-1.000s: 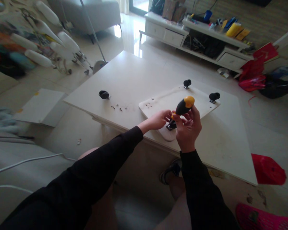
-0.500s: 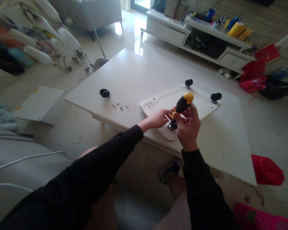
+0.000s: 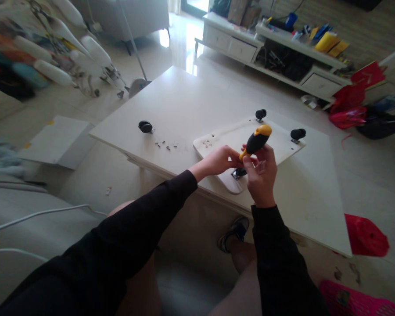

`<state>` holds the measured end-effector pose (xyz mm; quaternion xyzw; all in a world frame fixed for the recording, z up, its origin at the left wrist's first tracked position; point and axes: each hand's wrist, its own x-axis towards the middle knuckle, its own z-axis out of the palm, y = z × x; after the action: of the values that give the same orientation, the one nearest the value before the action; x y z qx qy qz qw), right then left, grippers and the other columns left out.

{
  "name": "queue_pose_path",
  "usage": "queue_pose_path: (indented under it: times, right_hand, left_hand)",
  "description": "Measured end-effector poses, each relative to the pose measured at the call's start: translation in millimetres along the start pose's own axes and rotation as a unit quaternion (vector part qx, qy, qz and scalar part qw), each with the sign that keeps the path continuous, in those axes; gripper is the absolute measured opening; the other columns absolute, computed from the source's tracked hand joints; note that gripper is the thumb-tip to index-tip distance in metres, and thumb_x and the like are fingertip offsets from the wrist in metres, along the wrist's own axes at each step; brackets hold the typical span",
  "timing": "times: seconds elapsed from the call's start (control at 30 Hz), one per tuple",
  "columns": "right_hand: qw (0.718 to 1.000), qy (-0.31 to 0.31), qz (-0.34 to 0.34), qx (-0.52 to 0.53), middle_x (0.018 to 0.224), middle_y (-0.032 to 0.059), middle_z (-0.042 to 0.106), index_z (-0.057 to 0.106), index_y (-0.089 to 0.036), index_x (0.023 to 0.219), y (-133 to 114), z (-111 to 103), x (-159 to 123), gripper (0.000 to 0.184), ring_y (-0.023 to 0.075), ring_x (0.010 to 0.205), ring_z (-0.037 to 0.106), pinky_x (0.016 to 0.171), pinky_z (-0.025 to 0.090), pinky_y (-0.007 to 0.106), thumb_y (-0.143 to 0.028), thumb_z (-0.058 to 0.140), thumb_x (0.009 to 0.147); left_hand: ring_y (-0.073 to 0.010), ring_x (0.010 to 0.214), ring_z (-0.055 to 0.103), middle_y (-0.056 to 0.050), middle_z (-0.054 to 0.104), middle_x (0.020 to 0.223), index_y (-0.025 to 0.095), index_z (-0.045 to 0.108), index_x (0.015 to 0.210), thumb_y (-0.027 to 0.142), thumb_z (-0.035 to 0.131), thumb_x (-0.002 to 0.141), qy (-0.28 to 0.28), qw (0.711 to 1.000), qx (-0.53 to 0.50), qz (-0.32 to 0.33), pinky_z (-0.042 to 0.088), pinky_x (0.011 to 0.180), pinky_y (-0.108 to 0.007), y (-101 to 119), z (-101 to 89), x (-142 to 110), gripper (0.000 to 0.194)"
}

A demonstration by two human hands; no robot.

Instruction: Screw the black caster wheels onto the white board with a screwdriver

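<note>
My right hand point(image 3: 262, 180) is closed around the lower part of a black and yellow screwdriver point(image 3: 257, 141), whose handle tilts up to the right. Next to its lower yellow end, my left hand point(image 3: 220, 160) has its fingers pinched together; what is between them is hidden. Below both hands, a caster point(image 3: 238, 174) with a metal plate sits at the near corner of a white board point(image 3: 230, 136). Two more black casters, one at the far corner point(image 3: 260, 115) and one at the right corner point(image 3: 298, 134), stand on the board. Holes show at its left corner.
The board lies on a white table point(image 3: 171, 96). A loose caster point(image 3: 145, 127) and several small screws point(image 3: 163, 142) lie left of it. Beyond are a low white cabinet point(image 3: 230, 46) and red bags point(image 3: 349, 107). A white box point(image 3: 57, 142) is on the floor at left.
The screwdriver's handle has tilted further to the right, and its tip end has lifted away from the caster's plate. My left fingers have moved slightly up and right beside it.
</note>
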<state>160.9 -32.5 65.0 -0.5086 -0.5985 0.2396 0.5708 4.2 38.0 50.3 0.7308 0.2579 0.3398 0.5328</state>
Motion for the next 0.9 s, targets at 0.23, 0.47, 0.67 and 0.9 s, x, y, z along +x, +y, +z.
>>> queue_pose_path:
  times: [0.23,0.47,0.67,0.9]
  right_hand:
    - [0.997,0.064,-0.003,0.035,0.105,-0.0029,0.077,0.065,-0.033,0.121,1.5,6.8,2.4,0.049,0.0162,0.096,0.078,0.078,0.066,0.031,-0.036,0.092,0.079]
    - [0.998,0.045,0.004,0.042,0.107,-0.0022,0.08,0.062,-0.034,0.126,2.0,6.9,-0.3,0.044,0.0166,0.098,0.079,0.082,0.065,0.033,-0.031,0.084,0.088]
    - [0.998,0.058,-0.009,0.025,0.111,-0.0021,0.076,0.063,-0.033,0.122,1.1,7.8,0.1,0.05,0.0153,0.099,0.076,0.078,0.063,0.029,-0.034,0.09,0.08]
    - [0.998,0.065,0.007,0.012,0.103,-0.0035,0.076,0.064,-0.032,0.123,-2.0,7.4,-0.6,0.047,0.0152,0.094,0.077,0.079,0.065,0.031,-0.03,0.087,0.082]
  left_hand:
    - [-0.0109,0.066,0.057,0.001,0.068,0.068,0.015,0.083,0.08,0.024,0.082,0.087,0.04,0.999,0.026,-0.02,0.043,0.067,-0.026,3.4,4.3,-0.8,0.012]
    - [-0.0138,0.075,0.062,-0.001,0.074,0.077,0.017,0.086,0.093,0.027,0.08,0.09,-0.016,1.0,-0.002,0.012,0.048,0.075,-0.028,1.2,-4.2,0.6,0.012]
    - [-0.0106,0.065,0.052,0.003,0.061,0.064,0.013,0.079,0.074,0.026,0.085,0.084,0.042,0.999,0.026,-0.015,0.039,0.064,-0.026,4.9,3.4,0.6,0.017]
    - [-0.0113,0.068,0.057,0.001,0.067,0.069,0.014,0.079,0.078,0.029,0.087,0.082,-0.009,1.0,-0.021,-0.009,0.044,0.067,-0.026,7.0,-3.1,1.9,0.017]
